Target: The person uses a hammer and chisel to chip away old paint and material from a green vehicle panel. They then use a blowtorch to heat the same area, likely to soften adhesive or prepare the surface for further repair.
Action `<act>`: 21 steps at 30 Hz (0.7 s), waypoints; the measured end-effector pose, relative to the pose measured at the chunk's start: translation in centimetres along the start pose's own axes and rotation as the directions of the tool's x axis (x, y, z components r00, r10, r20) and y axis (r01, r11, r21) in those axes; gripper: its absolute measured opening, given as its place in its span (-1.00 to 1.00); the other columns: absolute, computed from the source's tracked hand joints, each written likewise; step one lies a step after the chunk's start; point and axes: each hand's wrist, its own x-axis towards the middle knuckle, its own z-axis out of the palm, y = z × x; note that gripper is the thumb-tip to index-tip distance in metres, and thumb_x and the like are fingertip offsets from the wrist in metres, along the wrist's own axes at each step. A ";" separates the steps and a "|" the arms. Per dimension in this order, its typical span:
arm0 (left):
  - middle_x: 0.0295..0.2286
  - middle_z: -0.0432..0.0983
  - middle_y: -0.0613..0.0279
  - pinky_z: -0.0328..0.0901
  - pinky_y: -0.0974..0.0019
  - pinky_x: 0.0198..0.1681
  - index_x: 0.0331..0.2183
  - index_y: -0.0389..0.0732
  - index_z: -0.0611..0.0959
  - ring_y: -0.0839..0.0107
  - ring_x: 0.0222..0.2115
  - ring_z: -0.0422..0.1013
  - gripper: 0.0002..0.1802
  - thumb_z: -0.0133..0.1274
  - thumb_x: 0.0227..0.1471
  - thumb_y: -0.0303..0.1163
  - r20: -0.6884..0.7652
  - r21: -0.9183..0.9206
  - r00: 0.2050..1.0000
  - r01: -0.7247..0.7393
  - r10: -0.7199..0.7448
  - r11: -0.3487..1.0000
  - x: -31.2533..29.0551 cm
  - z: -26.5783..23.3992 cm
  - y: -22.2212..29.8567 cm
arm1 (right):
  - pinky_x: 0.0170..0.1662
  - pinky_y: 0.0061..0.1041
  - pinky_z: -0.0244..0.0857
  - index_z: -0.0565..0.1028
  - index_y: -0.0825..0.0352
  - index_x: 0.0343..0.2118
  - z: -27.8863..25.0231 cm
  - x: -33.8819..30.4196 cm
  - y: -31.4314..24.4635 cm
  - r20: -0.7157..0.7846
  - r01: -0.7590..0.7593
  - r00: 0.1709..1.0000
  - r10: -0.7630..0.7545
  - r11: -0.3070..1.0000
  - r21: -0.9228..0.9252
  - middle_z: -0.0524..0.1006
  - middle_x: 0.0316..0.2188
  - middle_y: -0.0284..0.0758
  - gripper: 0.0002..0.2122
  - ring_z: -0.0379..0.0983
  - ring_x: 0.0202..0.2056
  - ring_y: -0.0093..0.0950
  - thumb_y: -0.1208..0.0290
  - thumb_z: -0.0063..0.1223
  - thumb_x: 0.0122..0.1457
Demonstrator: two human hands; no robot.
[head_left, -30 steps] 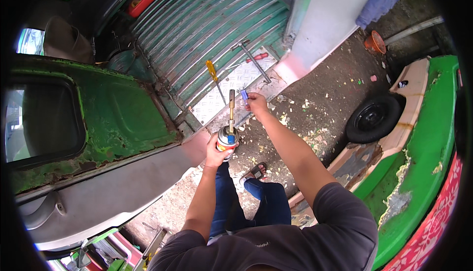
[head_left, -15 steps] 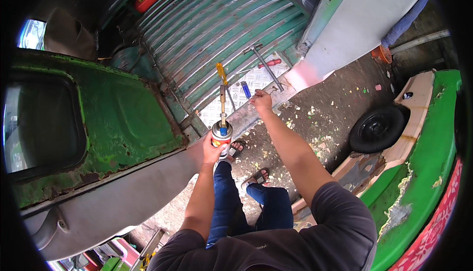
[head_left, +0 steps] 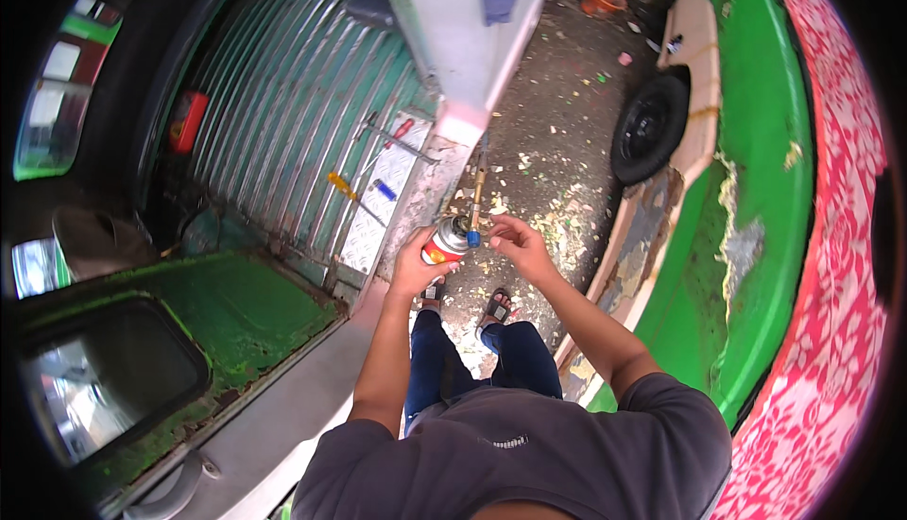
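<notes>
My left hand [head_left: 414,265] is closed around a gas canister [head_left: 442,244], white and red with a metal top. A blow torch head [head_left: 477,201] with a long brass tube and a blue knob [head_left: 473,238] is fitted on it; the tube points away from me. My right hand [head_left: 520,244] is beside the blue knob, its fingers apart and slightly bent, holding nothing that I can see. Whether a fingertip touches the knob is unclear. A blue lighter [head_left: 385,189] lies on the metal tread plate [head_left: 364,244] at the vehicle's doorway.
A yellow-handled screwdriver [head_left: 342,185], a red-handled screwdriver [head_left: 403,130] and a T-shaped metal tool [head_left: 402,143] lie at the doorway. The green ribbed vehicle floor [head_left: 283,95] stretches beyond. Paint flakes litter the ground [head_left: 557,208]. A green body panel [head_left: 704,303] and a wheel [head_left: 650,125] stand right.
My right hand has drawn back from the lighter to the torch's blue knob. The canister has tilted and its torch shifted right. My view has turned right, bringing more of the floral cloth into sight.
</notes>
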 end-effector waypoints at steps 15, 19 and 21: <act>-0.18 0.47 0.03 0.34 0.13 -0.11 -0.05 -0.27 0.49 0.06 -0.14 0.44 -0.17 0.44 -0.39 -0.14 0.540 0.063 0.795 -0.366 0.277 0.928 5.4 13.1 13.8 | -0.26 -0.60 0.38 0.53 0.44 -0.21 -4.0 -16.4 -8.2 -0.756 0.208 0.643 -0.117 0.978 0.025 0.57 -0.39 -0.34 -0.76 0.48 -0.33 -0.62 0.33 0.06 0.24; -0.18 0.46 0.04 0.36 0.10 -0.15 -0.06 -0.26 0.49 0.03 -0.16 0.44 -0.18 0.43 -0.38 -0.12 0.574 0.043 0.729 -0.481 0.373 0.876 5.8 15.5 16.1 | -0.33 -0.63 0.36 0.54 0.44 -0.30 -4.1 -18.6 -9.9 -0.850 0.185 0.518 -0.098 0.983 0.000 0.55 -0.53 -0.37 -0.75 0.47 -0.44 -0.65 0.29 0.11 0.21; -0.18 0.45 0.04 0.36 0.10 -0.18 -0.06 -0.26 0.48 0.04 -0.17 0.44 -0.18 0.43 -0.37 -0.10 0.580 0.006 0.696 -0.524 0.424 0.852 6.0 16.8 17.0 | -0.37 -0.63 0.36 0.55 0.44 -0.36 -4.9 -19.3 -10.3 -0.870 0.208 0.484 -0.090 0.978 0.015 0.55 -0.56 -0.37 -0.74 0.47 -0.48 -0.65 0.27 0.14 0.19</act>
